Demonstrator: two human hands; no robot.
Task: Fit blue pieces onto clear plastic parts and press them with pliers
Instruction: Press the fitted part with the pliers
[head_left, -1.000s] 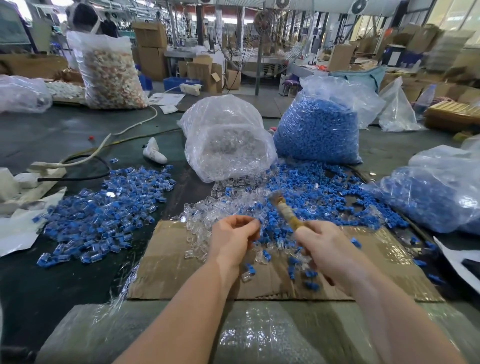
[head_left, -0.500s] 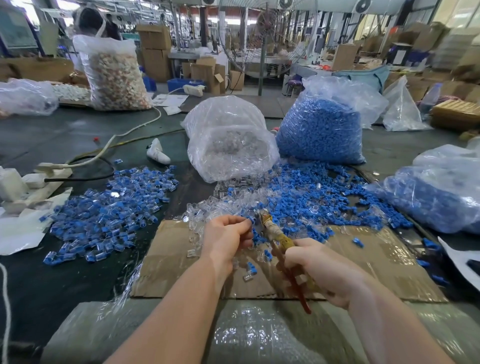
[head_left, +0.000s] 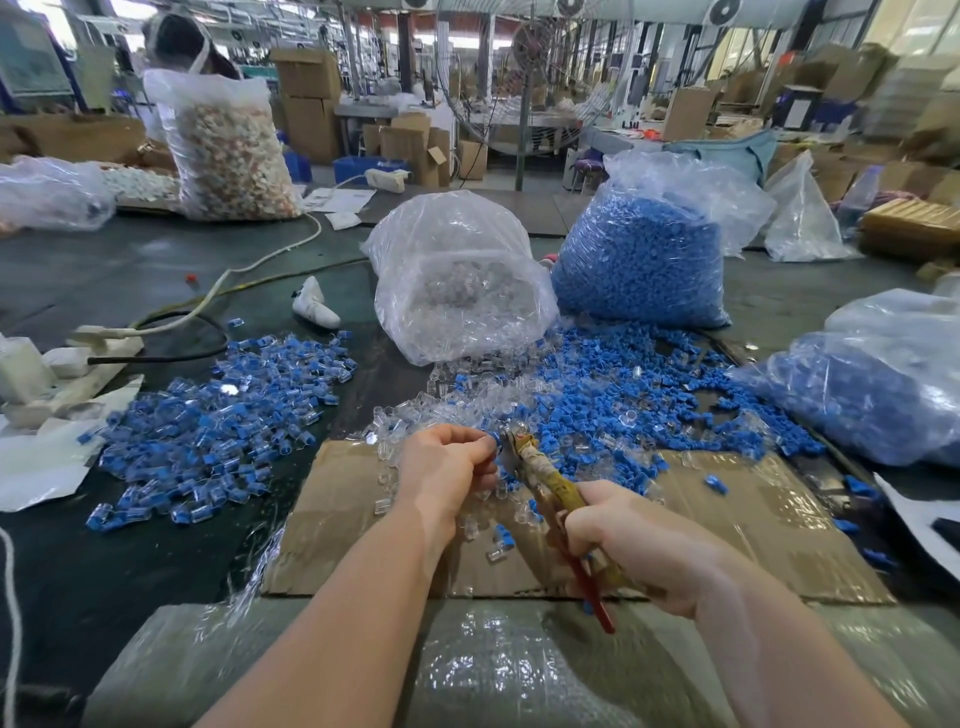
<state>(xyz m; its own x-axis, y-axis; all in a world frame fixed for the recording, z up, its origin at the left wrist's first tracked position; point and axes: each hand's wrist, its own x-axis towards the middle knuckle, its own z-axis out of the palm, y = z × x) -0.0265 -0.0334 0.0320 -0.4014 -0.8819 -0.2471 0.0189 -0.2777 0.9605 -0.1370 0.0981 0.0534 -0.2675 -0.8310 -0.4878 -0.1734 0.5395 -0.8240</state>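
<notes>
Pliers (head_left: 540, 475), which your right hand (head_left: 628, 540) has swung down from upright, now nose against the part pinched in your left hand (head_left: 441, 467) over the cardboard (head_left: 753, 519), so the press looks imminent.

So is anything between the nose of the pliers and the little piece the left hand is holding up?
Nothing visible. The pliers, gripped by the right hand, have their nose right at the left hand's fingertips. The piece itself is too small to make out.
</notes>
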